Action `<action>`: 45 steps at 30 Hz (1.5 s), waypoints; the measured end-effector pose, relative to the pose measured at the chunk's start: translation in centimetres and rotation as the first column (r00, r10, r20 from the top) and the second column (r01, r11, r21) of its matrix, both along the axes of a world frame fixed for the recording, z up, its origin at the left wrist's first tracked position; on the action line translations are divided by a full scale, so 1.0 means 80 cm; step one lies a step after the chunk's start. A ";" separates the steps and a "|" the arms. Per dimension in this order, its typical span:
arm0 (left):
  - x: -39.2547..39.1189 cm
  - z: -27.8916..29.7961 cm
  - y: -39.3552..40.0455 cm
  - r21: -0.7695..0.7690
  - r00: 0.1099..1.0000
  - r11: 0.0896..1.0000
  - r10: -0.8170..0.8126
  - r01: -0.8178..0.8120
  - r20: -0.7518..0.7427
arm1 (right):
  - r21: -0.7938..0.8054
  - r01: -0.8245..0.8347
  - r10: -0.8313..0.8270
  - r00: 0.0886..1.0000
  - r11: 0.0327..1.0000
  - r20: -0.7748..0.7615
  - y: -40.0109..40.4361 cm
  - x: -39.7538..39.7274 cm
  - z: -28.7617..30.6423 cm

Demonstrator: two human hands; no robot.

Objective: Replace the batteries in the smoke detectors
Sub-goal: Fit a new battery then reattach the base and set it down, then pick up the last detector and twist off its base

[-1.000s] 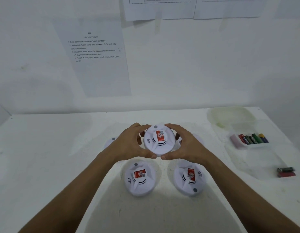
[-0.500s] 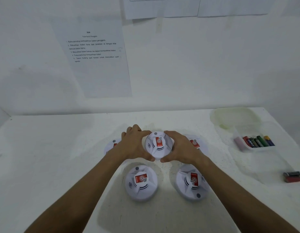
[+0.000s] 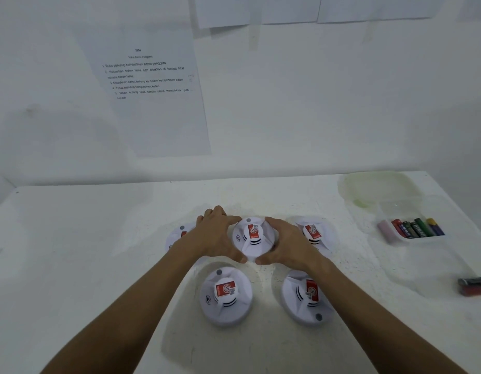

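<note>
Several white round smoke detectors with red labels lie on the white table [image 3: 72, 265]. My left hand [image 3: 216, 236] and my right hand [image 3: 285, 242] grip the middle back detector [image 3: 252, 238] from both sides, fingers curled round its rim, low over the table. One detector [image 3: 178, 236] lies behind my left wrist, partly hidden, and another [image 3: 314, 233] behind my right hand. Two more sit nearer me: the front left detector [image 3: 225, 295] and the front right detector [image 3: 305, 295], the latter partly covered by my right forearm.
A clear tray [image 3: 420, 238] at the right holds several coloured batteries [image 3: 417, 228]. A translucent lid [image 3: 376, 188] lies behind it. Two loose batteries [image 3: 472, 286] lie near the right table edge. An instruction sheet [image 3: 153, 90] hangs on the wall.
Both hands have carried the gripped detector away from me and down toward the table, into the back row between the two far detectors.
</note>
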State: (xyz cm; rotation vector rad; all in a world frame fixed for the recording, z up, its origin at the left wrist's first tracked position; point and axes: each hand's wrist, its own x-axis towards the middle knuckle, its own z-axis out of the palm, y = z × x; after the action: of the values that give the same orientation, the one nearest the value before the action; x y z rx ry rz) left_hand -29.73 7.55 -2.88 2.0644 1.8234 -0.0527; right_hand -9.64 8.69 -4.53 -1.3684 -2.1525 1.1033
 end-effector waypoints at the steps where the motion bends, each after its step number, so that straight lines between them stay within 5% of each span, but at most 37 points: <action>1: 0.001 0.001 -0.001 0.006 1.000 1.000 0.009 -0.009 0.012 | 0.002 -0.001 0.001 1.000 1.000 -0.004 -0.002 0.002 0.000; 11: 0.066 0.043 -0.011 0.079 0.973 0.997 -0.018 0.000 0.228 | 0.169 0.078 -0.087 0.995 0.983 0.048 0.000 0.101 0.042; 18: 0.137 0.031 0.010 -0.002 0.999 1.000 0.003 -0.003 0.037 | 0.006 0.025 -0.025 0.983 1.000 0.181 0.018 0.153 0.036; 29: 0.169 0.012 0.016 0.035 0.991 0.999 0.043 -0.039 -0.124 | 0.039 -0.143 0.134 0.976 0.989 0.171 0.044 0.162 -0.003; 36: 0.171 0.031 0.009 0.085 0.984 0.996 0.021 -0.037 0.180 | 0.040 -0.181 0.175 0.977 0.983 0.118 0.036 0.185 0.035; 45: 0.189 0.087 -0.026 0.111 0.854 0.992 -0.005 -0.062 0.520 | 0.125 -0.315 0.303 0.947 0.941 0.103 0.012 0.220 0.103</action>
State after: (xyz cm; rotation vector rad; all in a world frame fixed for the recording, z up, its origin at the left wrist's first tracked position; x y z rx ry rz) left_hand -14.62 5.45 4.04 1.8820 1.5397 0.5889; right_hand 7.98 9.62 3.67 -1.0545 -2.5173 0.9917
